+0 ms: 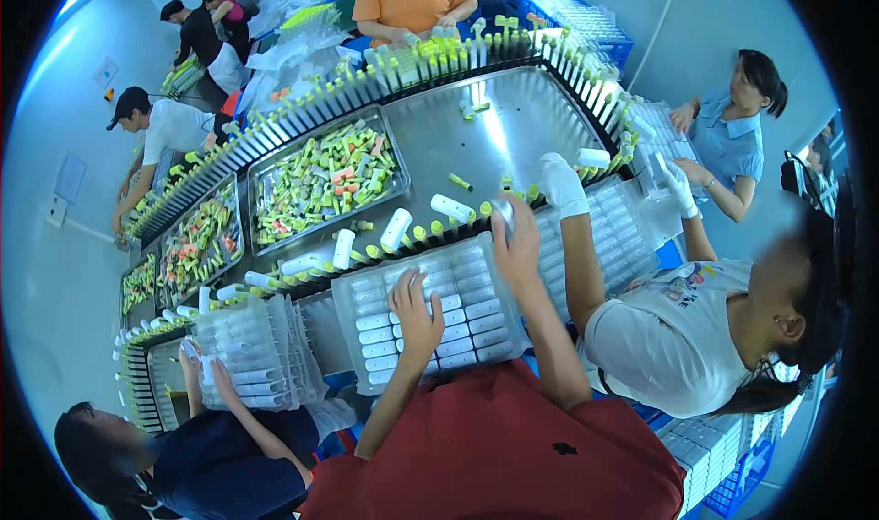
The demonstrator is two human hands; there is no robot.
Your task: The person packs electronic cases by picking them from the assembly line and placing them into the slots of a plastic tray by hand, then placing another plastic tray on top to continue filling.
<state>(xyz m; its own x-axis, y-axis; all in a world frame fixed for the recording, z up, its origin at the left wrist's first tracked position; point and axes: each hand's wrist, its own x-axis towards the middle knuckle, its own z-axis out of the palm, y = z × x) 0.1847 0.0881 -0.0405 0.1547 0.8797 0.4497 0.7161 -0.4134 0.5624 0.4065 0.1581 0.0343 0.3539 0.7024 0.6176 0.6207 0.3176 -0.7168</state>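
My left hand (417,313) lies over a clear plastic tray (352,287), its fingers spread and nothing visible in them. Rows of white oblong plastic casings (374,336) fill the tray's near part, while its far pockets look bare. Just past the tray's far right corner, my right hand (519,245) is closed around a white casing (504,212), partly hidden by the fingers. Beyond the tray runs a row of yellow-green capped pegs (419,233). Some carry white casings, such as an upright one (396,230) and a tilted one (451,208).
Behind the pegs, a metal tray (403,181) holds many small green and orange parts (320,177). Co-workers sit close at my left (233,456) and right (668,332); the right one's gloved hand (560,186) reaches near mine. More people stand across the black-edged table.
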